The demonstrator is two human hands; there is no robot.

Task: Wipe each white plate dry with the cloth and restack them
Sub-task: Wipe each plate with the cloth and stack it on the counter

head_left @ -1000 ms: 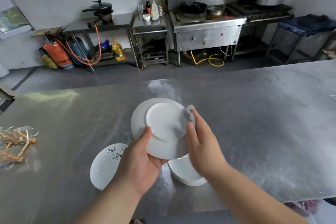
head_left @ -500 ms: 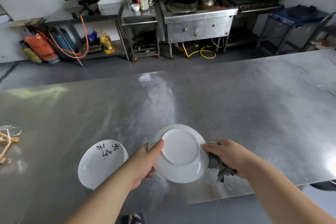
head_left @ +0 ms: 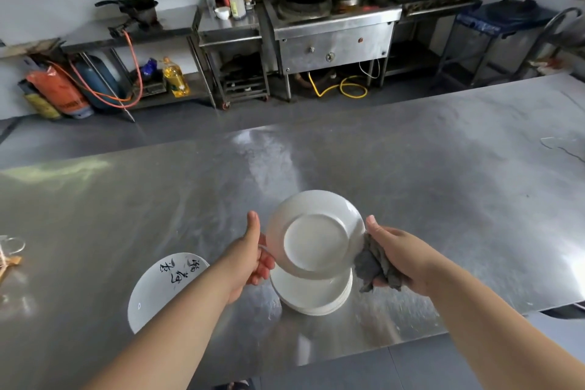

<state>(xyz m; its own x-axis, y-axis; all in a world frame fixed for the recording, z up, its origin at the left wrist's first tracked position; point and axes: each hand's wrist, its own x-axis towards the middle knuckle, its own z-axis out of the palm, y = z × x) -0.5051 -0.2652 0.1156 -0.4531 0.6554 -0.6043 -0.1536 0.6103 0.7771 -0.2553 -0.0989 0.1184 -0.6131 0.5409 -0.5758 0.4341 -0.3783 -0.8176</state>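
A white plate [head_left: 316,234] hangs upside down over the steel table [head_left: 443,187], its underside facing me. My left hand [head_left: 253,255] grips its left rim, thumb raised beside it. My right hand [head_left: 395,250] holds a crumpled grey cloth [head_left: 375,269] against the plate's right edge. Directly beneath sits a stack of white plates [head_left: 311,296]. To the left lies a single white plate with black writing [head_left: 158,288], partly hidden by my left forearm.
Wooden sticks and a wire ring [head_left: 9,255] lie at the table's left edge. Beyond the table, across a grey floor, stand a steel stove [head_left: 332,32], shelving with bottles [head_left: 234,0] and gas cylinders [head_left: 63,92]. The table's near edge runs just below the plate stack.
The held plate came down from a raised, tilted pose to just above the stack. My right hand slid from the plate's underside to its right rim, cloth bunched beneath.
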